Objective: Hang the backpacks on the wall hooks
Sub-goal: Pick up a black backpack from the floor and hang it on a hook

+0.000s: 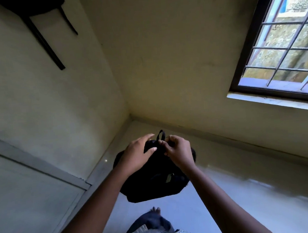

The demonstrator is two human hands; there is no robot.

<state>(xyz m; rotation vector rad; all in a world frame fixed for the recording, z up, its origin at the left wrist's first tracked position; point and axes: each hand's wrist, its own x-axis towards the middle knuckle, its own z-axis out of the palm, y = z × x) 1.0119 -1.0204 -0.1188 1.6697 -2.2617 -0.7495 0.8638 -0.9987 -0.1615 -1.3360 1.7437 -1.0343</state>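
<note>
I hold a black backpack (pixel 153 181) in the air in front of me, above the floor. My left hand (pixel 136 156) grips its top from the left. My right hand (pixel 178 151) pinches the base of its small top loop (pixel 161 135), which sticks up between my hands. A second black backpack (pixel 33 6) hangs on the left wall at the top left edge, its straps (pixel 46 43) dangling down. The hook that holds it is out of view.
I stand near a room corner (pixel 129 116). A barred window (pixel 282 42) with a ledge is in the right wall. A grey door or panel (pixel 28 196) lies low on the left wall. My bare foot (pixel 154 210) is on the glossy floor (pixel 244 192).
</note>
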